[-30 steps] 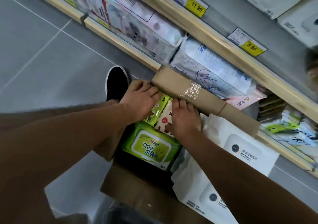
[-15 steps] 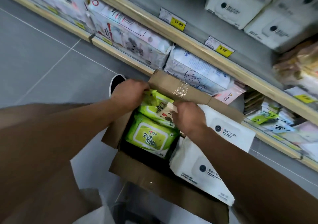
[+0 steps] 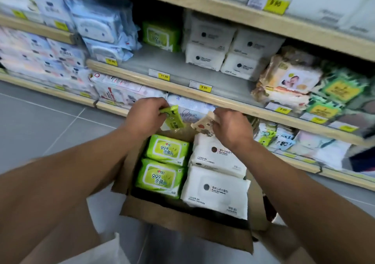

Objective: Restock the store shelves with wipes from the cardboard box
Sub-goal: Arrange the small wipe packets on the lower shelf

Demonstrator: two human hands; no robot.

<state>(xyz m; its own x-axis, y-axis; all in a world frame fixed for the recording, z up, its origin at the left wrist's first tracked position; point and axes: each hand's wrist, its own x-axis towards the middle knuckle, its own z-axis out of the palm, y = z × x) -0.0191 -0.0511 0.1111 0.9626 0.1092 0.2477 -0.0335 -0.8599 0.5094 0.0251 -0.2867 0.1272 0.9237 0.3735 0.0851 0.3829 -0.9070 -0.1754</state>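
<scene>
An open cardboard box (image 3: 182,221) sits below me on the floor. It holds two green wipe packs (image 3: 162,179) on its left side and two white wipe packs (image 3: 217,192) on its right. My left hand (image 3: 145,115) pinches a small green wipe pack (image 3: 174,118) above the box's far edge. My right hand (image 3: 231,127) grips a small beige wipe pack with a red heart (image 3: 203,123) beside it. Both small packs hang in front of the lower shelf edge (image 3: 223,103).
The middle shelf (image 3: 162,64) has a bare grey stretch, with one green pack (image 3: 161,35) and stacked white packs (image 3: 229,52) at its back. Blue packs stand to the left, beige and green baby wipes to the right. Grey tiled floor lies at the left.
Both hands have lifted out of the box, each with a small pack, and risen toward the shelves. My view has tilted up, so more of the shelving shows.
</scene>
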